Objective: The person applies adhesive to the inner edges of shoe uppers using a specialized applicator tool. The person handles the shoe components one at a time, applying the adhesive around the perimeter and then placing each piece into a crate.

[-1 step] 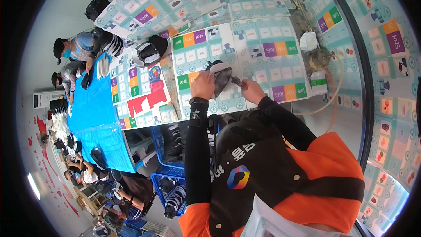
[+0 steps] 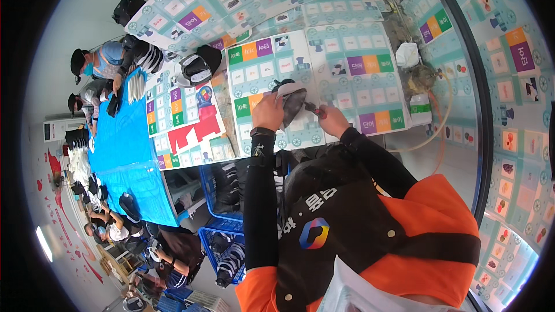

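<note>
Over the printed board covering the worktable (image 2: pixel 254 138), my left hand (image 2: pixel 267 112) grips the edge of a dark grey cap (image 2: pixel 293 107) with a pale strip along its upper part. The cap is tilted, and my fingers partly cover it. My right hand (image 2: pixel 333 121) is closed round a small dark tool (image 2: pixel 315 111) with some red on its handle. The tool points left, and its tip is at the cap's right side. Whether the tip touches the fabric, and what kind of tool it is, is too small to tell.
Black and white caps (image 2: pixel 198 67) stand back left on the table. Blue crates (image 2: pixel 222 225) with stacked caps sit below its front edge. A blue-covered table (image 2: pixel 124 138) with co-workers adjoins on the left. A white packet (image 2: pixel 407 55) and a hose (image 2: pixel 442 115) are at the right.
</note>
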